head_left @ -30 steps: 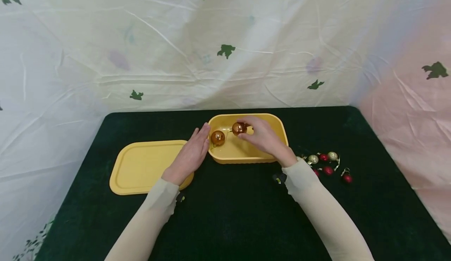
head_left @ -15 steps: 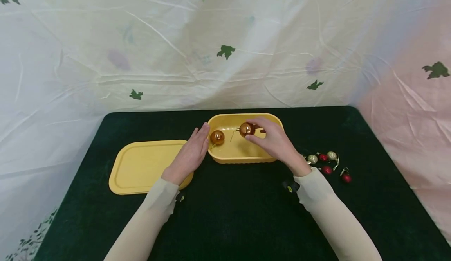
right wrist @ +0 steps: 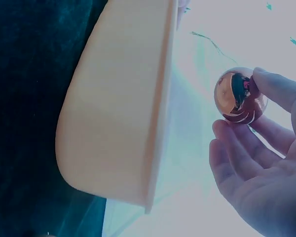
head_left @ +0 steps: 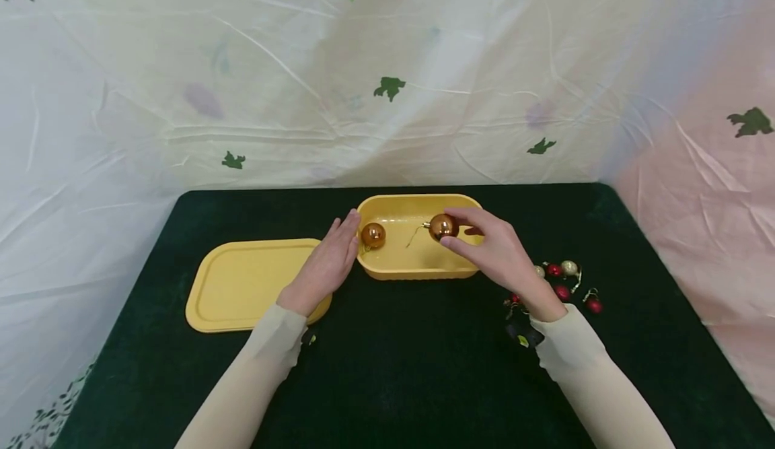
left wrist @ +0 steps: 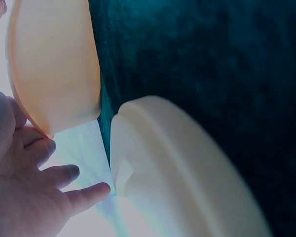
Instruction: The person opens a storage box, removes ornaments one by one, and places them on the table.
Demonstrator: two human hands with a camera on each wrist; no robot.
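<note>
A shiny copper-coloured Christmas bauble [head_left: 443, 227] is pinched between the thumb and fingers of my right hand [head_left: 498, 247], its string trailing left. In the right wrist view the bauble [right wrist: 240, 95] hangs above the rim of the yellow plastic box [right wrist: 118, 108]. A second copper bauble [head_left: 373, 235] lies inside the box [head_left: 418, 274] at its left end. My left hand [head_left: 322, 260] touches the left wall of the box with its fingers extended. In the left wrist view, the fingers of that hand [left wrist: 27, 173] meet the box's rim.
Left of the box lies a flat yellow lid [head_left: 248, 287], partly beneath my left forearm and hand in view. Several small red [head_left: 562, 293] and pale gold baubles [head_left: 569, 268] are scattered at the right, some hidden behind my right wrist. A dark green cloth [head_left: 387, 368] covers the table.
My right hand has moved right across the box, carrying the copper bauble from near its middle toward its right end. The left hand has stayed at the box's left wall.
</note>
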